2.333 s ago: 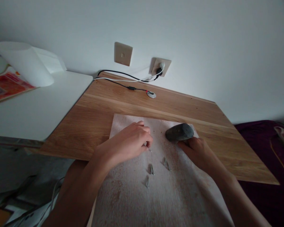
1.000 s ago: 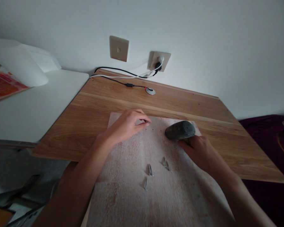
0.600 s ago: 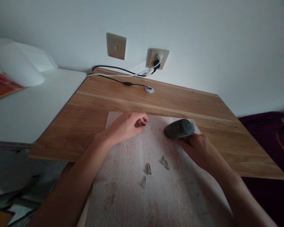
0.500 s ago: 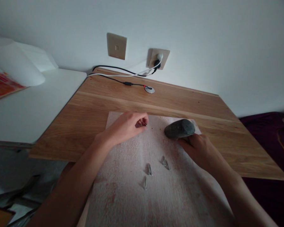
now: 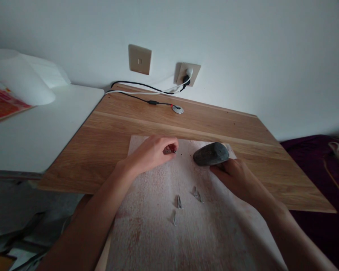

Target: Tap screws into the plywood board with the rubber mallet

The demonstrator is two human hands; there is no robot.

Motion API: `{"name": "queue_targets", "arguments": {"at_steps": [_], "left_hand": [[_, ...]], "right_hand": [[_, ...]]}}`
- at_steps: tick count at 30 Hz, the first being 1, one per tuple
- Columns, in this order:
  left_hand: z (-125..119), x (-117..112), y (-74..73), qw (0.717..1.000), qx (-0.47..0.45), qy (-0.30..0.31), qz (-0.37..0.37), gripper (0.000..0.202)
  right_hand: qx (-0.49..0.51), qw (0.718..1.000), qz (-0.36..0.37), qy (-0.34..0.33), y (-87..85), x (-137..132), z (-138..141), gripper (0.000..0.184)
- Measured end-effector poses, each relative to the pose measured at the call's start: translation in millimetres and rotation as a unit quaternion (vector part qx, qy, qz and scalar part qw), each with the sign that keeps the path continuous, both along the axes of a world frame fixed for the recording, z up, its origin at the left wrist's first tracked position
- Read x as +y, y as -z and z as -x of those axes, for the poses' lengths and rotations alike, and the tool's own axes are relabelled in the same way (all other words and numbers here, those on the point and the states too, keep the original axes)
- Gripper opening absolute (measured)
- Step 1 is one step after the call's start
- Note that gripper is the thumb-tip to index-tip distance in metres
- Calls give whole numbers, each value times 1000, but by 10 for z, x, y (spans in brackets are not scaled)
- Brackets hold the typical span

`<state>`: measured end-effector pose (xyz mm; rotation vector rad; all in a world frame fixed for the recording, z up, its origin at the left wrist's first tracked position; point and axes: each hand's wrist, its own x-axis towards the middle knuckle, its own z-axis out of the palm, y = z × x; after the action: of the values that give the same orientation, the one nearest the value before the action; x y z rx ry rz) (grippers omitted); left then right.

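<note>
My left hand (image 5: 155,152) rests on the far part of a whitish, worn board (image 5: 152,210). Its thumb and forefinger are pinched together on a small nail (image 5: 175,151), mostly hidden by the fingers with only a bit of metal showing. My right hand (image 5: 233,175) is closed around the handle of a mallet (image 5: 211,154) with a dark grey, rounded head. That head is just above the board, right of my left hand. Several loose silvery nails (image 5: 179,202) are on the board nearer to me. Small dark holes or specks show between the two hands.
Under the board is a wooden tabletop (image 5: 107,130) against the wall. Black and white cables (image 5: 141,91) run along its back to a wall socket (image 5: 188,73). At left, a white table (image 5: 70,124) bears a white roll (image 5: 31,79). Purple cloth (image 5: 302,150) lies at right.
The view has shifted slightly. The mallet head has moved a little to the left, nearer to my left hand, which keeps its pinch. The loose nails stay where they were.
</note>
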<state>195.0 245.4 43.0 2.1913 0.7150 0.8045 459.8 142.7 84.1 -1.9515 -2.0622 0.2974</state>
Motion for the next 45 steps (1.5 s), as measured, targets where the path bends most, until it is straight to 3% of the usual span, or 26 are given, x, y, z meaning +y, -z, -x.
{"name": "queue_targets", "arguments": {"at_steps": [4,7,14,23,31,34,42,45], "left_hand": [[0,-6,1,1000,4,-18,5,19],[2,-18,-6,1000,-3,-25,16,32],[-6,-24,7,999,8,-32,13,46],[0,-27,-19,999,18,-25,15,41],[-7,-3,18,1000,8,-25,18,44],[-6,-13,0,999,13,-24,26,42],[-4,-11,25,999,15,-28,9,42],[-3,-7,33,999,15,-28,7,41]], "right_hand": [[10,998,-40,-48,-218,79,222,29],[-18,997,-29,-74,-301,156,382,34],[-57,991,-6,-117,-149,240,407,25],[-44,992,-45,-105,-184,177,199,27],[-49,996,-35,-68,-239,216,405,33],[-66,994,-23,-89,-192,243,452,29],[-59,994,-42,-87,-110,198,256,29],[-64,995,-13,-80,-20,154,200,29]]}}
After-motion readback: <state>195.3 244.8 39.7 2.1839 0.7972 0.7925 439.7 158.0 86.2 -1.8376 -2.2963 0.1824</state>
